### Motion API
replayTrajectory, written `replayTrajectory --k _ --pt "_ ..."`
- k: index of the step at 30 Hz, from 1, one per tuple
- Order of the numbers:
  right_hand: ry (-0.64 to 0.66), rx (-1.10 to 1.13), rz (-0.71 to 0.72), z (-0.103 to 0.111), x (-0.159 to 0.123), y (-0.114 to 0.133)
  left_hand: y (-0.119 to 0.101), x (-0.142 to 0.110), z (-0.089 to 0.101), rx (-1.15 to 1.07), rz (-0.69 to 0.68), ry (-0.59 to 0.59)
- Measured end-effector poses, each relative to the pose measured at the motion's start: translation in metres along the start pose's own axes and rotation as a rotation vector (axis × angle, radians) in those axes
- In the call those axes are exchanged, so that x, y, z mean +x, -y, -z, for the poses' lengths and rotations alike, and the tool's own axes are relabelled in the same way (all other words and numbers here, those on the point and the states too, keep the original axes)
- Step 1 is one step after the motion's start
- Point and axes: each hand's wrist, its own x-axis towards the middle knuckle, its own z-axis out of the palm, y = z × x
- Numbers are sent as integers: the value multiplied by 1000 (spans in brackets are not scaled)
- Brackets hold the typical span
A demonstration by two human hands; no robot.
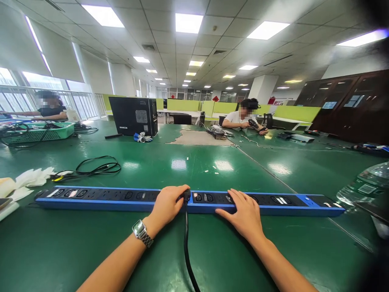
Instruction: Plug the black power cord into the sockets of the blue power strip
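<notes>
- Plug (186, 196) mostly hidden under the left hand (166, 206); its fingers are curled closed around it, pressing it at a socket near the middle of the power strip (115, 198); only its black top shows
- Cable (186, 243) runs from the plug toward 6 o'clock and is cut off by the lower frame edge
- Right hand (244, 215) lies flat on the strip at about 3 o'clock from the plug, fingers spread open, gripping nothing; sockets beneath it are covered
- One power strip, long, black with blue edges, lying across the green surface (212, 170) from 9 to 3 o'clock; its socket count is hard to make out
- One wristwatch (142, 233) on the left wrist
- One coiled black cord (94, 167) at 10 o'clock, beside white tissues (30, 177)
- One plastic bottle (364, 188) at 3 o'clock, blurred and cut off by the frame
- One computer case (133, 115) at 11 o'clock
- Two other people sit far off, at 10 and 1 o'clock
</notes>
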Motion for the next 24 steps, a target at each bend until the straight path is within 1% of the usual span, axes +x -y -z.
replayTrajectory --k 2,6,11,13,15,17,19,20,22,24 --pt "-2 0 0 0 0 0 1 1 -1 17 -4 4" --pt "2 1 -1 -1 -1 1 2 3 -4 30 3 74" --pt "-7 1 4 -3 -2 -1 1 -3 -9 87 12 44" --pt "-19 1 4 0 -1 -1 3 -6 -9 111 3 47" --pt "-49 25 45 7 1 5 8 -10 -6 134 17 28" --pt "-89 94 151 16 5 21 13 -13 -3 163 66 -9" --pt "-121 183 261 20 11 48 18 -16 0 192 102 -16" --pt "-126 222 291 19 15 65 20 -17 0 206 100 -8" --pt "-91 279 307 13 22 97 22 -19 0 230 79 6" --pt "-17 322 292 5 29 123 23 -20 -2 244 69 -1"
